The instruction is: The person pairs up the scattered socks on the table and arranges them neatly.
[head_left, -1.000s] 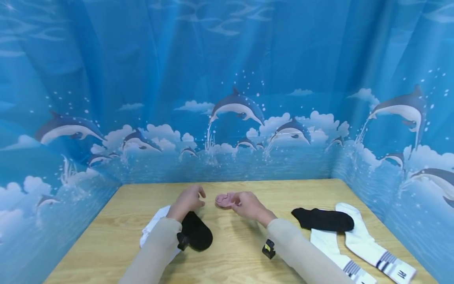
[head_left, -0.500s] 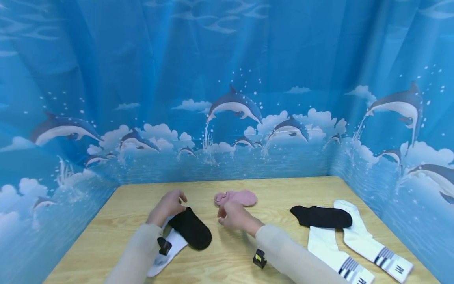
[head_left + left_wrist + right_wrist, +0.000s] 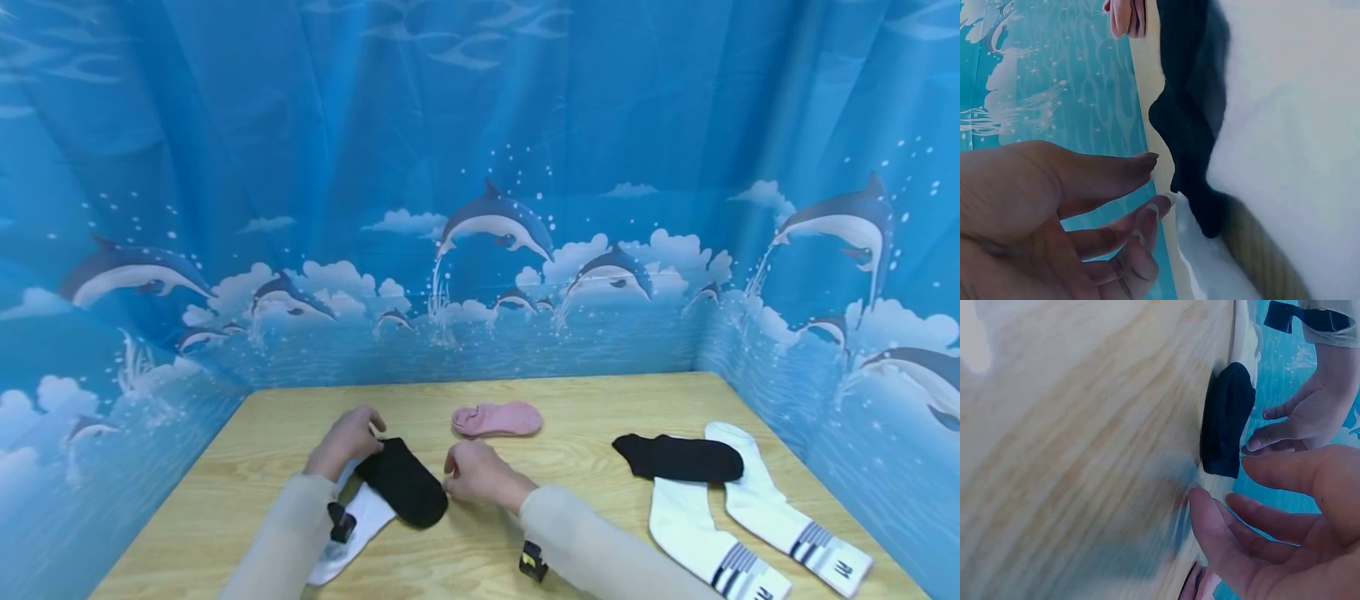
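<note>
A black sock [image 3: 405, 483] lies slantwise over a white sock [image 3: 356, 529] on the left half of the table. My left hand [image 3: 347, 442] is at the black sock's upper end; in the left wrist view its thumb and fingers are apart, with nothing pinched between them. My right hand [image 3: 483, 477] hovers beside the black sock's toe, fingers loosely bent and holding nothing. The right wrist view shows a gap between that hand's thumb and fingertips, close to the black sock [image 3: 1225, 425]. Behind the right hand lie pink socks [image 3: 498, 418], one end bunched.
On the right, another black sock [image 3: 678, 458] lies across two long white socks with striped cuffs [image 3: 832, 554]. The wooden table [image 3: 585, 408] ends at a blue dolphin-print curtain [image 3: 480, 350] at the back and sides.
My right hand has let go of the pink socks and moved toward me and left, to the black sock's toe. The left hand has drawn back leftward to that sock's upper end.
</note>
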`<act>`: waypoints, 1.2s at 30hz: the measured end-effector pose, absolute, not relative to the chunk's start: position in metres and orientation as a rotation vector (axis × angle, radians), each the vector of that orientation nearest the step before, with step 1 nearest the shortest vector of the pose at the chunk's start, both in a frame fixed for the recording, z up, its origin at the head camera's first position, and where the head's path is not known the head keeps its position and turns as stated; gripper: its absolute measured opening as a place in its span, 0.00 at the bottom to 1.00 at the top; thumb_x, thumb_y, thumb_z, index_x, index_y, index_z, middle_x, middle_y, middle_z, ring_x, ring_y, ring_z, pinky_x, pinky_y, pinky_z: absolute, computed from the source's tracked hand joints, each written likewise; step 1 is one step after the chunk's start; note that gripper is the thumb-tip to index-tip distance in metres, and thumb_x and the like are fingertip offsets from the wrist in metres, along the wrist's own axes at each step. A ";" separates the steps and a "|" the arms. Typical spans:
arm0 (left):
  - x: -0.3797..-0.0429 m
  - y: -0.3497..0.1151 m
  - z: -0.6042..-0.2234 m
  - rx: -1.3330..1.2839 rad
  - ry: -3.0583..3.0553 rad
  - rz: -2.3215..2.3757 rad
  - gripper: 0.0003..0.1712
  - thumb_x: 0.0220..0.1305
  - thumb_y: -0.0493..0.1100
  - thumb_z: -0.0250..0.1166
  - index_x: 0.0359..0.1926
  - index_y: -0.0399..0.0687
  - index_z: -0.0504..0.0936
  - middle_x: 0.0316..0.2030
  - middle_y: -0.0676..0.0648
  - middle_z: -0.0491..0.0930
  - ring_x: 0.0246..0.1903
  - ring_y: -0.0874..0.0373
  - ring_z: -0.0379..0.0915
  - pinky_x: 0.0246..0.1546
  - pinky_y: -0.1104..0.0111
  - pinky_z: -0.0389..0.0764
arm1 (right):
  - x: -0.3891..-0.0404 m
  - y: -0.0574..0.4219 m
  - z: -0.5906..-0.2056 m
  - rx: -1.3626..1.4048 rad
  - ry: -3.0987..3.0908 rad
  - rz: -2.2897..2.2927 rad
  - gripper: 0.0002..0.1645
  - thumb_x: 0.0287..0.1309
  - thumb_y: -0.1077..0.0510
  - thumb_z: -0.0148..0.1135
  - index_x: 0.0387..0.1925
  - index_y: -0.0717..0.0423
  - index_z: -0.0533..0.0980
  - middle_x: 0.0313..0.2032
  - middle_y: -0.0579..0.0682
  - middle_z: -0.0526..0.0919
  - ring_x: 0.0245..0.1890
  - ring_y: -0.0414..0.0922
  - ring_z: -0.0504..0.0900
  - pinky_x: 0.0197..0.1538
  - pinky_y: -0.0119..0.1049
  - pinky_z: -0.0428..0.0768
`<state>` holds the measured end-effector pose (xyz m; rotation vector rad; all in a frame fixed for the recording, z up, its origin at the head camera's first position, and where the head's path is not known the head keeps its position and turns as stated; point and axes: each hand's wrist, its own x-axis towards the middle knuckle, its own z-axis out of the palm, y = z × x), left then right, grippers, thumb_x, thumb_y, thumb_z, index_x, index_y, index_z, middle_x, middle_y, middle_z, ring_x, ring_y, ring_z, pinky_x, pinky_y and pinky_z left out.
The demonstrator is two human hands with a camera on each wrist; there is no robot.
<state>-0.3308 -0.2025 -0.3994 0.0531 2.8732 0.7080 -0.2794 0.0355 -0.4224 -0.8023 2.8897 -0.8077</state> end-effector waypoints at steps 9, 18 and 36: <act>-0.332 -0.204 -0.403 0.067 2.877 0.713 0.18 0.65 0.33 0.69 0.55 0.33 0.82 0.49 0.35 0.84 0.46 0.44 0.83 0.47 0.53 0.85 | -0.274 0.026 -0.426 -0.731 2.887 -0.770 0.11 0.56 0.56 0.75 0.34 0.60 0.83 0.29 0.48 0.86 0.28 0.38 0.78 0.36 0.30 0.80; -0.335 -0.207 -0.411 0.051 2.927 0.661 0.15 0.63 0.35 0.71 0.49 0.34 0.84 0.49 0.36 0.84 0.46 0.45 0.82 0.49 0.52 0.83 | -0.273 0.019 -0.430 -0.755 2.981 -0.684 0.11 0.52 0.55 0.78 0.25 0.56 0.83 0.24 0.46 0.84 0.24 0.38 0.76 0.31 0.29 0.77; -0.335 -0.208 -0.412 0.057 2.912 0.749 0.03 0.65 0.33 0.67 0.35 0.39 0.80 0.35 0.43 0.80 0.34 0.52 0.75 0.36 0.62 0.79 | -0.273 0.019 -0.432 -0.851 3.001 -0.629 0.13 0.50 0.60 0.76 0.17 0.53 0.80 0.17 0.40 0.78 0.19 0.35 0.69 0.26 0.26 0.69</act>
